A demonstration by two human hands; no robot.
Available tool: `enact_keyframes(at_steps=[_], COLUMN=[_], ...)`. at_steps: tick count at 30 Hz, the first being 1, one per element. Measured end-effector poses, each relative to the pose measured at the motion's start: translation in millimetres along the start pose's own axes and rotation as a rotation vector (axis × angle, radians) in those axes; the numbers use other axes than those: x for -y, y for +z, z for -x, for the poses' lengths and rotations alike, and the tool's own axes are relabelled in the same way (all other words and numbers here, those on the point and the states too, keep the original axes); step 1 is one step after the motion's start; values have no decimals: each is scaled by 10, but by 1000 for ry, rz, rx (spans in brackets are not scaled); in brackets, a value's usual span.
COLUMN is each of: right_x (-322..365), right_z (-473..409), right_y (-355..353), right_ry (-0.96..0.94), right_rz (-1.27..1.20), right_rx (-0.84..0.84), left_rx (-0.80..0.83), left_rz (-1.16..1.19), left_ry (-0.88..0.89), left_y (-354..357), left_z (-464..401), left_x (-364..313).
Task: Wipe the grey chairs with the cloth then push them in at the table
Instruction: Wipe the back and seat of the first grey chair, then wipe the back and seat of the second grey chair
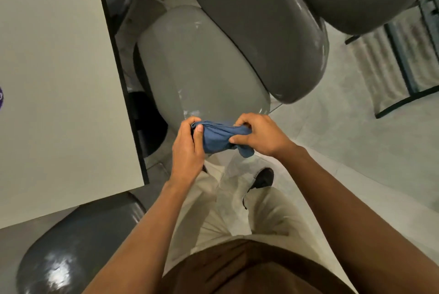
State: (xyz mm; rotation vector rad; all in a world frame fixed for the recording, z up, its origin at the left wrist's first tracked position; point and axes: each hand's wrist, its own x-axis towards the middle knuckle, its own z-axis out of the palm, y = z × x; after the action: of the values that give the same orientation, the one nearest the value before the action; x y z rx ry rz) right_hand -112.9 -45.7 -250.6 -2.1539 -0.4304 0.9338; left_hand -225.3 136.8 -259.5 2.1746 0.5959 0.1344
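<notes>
Pale floor tiles frame both hands, left [187, 148] and right [257, 135], gripping a bunched cloth [217, 138] at mid-frame, seemingly refolding it above a grey chair [202, 67].

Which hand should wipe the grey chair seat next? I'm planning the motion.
Probably the right hand: it grips the blue cloth over the grey chair seat's near edge. The left hand sits nearer the table.
</notes>
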Motion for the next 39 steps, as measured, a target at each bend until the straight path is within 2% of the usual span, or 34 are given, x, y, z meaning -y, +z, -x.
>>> enact_keyframes(at_steps=[7, 14, 22, 29, 33, 39], right_x=[332, 707, 1161, 1404, 1532, 1577], right_z=[375, 491, 693, 777, 816, 941], right_y=[-123, 25, 419, 604, 608, 553], right_ry=[-95, -79, -82, -159, -223, -342], right_rz=[-120, -261, -213, -158, -105, 9], right_rx=[108, 248, 323, 412, 445, 608], left_rx=[-125, -257, -443, -574, -668, -880], left_rz=[84, 168, 244, 234, 224, 227], left_ry=[-2, -77, -128, -192, -259, -396], left_y=[-374, -722, -1110, -1336, -1356, -1169], left_z=[424, 695, 1032, 1388, 1613, 1980], left_x=[-375, -377, -200, -199, -334, -580])
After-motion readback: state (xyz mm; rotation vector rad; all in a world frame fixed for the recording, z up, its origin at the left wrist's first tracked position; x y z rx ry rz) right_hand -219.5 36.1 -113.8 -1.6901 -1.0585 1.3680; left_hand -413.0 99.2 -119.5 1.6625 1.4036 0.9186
